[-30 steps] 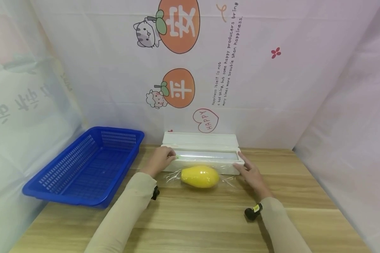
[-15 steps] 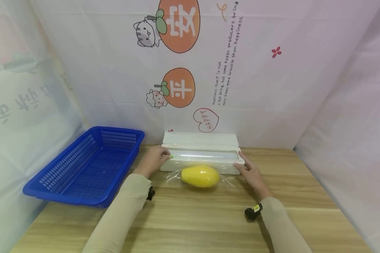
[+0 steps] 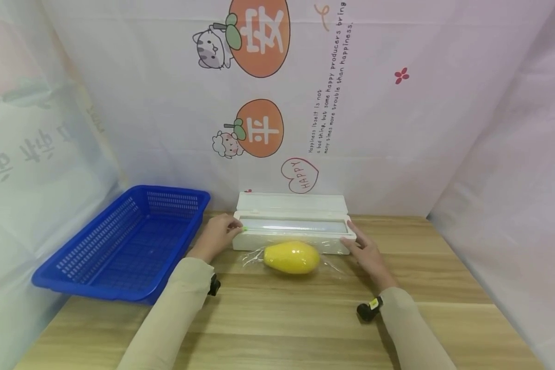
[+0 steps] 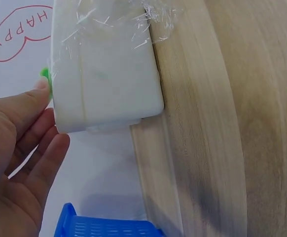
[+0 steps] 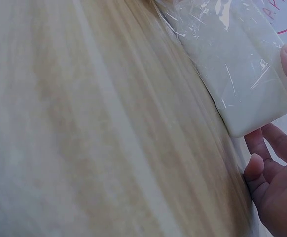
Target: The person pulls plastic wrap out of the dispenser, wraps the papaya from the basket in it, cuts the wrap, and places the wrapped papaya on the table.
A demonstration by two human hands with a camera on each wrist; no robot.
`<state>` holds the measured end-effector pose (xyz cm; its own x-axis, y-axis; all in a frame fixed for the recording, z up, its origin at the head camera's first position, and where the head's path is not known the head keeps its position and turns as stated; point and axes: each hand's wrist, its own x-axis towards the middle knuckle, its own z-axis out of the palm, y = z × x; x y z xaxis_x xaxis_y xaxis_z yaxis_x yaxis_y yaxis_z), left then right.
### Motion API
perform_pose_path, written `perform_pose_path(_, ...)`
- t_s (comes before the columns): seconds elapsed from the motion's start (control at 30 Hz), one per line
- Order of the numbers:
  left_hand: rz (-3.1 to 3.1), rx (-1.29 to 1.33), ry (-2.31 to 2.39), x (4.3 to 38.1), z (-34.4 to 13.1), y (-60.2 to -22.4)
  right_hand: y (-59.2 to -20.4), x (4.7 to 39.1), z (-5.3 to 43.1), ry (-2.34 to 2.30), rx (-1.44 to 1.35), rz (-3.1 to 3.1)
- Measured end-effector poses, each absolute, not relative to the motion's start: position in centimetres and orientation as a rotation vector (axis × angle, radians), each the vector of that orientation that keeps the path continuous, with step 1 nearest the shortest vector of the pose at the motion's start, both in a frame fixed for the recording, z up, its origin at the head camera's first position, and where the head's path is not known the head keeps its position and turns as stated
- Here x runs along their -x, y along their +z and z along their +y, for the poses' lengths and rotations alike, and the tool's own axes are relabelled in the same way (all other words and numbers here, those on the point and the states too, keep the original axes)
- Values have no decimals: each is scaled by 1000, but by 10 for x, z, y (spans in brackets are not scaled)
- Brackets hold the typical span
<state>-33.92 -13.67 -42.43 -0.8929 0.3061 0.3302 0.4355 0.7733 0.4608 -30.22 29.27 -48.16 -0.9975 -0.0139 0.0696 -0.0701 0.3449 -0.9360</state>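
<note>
The white box [image 3: 293,236] could skid if the right hand [image 3: 367,257], gripping its right end, slackens; the left hand [image 3: 216,235] seems to pinch the green tab [image 3: 245,228] at the other end (its index fingertip is hidden). A tug on the clear film [image 3: 330,264] could bunch it or roll the yellow fruit [image 3: 292,257], which lies wrapped just before the box. The wood-grain table [image 3: 296,318] also bears a blue basket [image 3: 97,293]; printed white cloth [image 3: 365,118] hangs behind.
</note>
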Motion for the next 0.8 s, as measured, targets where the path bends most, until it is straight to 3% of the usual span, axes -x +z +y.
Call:
perform_pose_path(0.4,-2723,570,-834,337,-139,-425,-482,302,293,1760,-68,-2548)
perform_pose_path(0.63,-2702,577,-847,337,-142,-427,-462,289,285,1812,-76,-2533)
perform_pose_path(0.8,-2707,561,-851,335,-142,-427,-482,301,291,1777,-72,-2520)
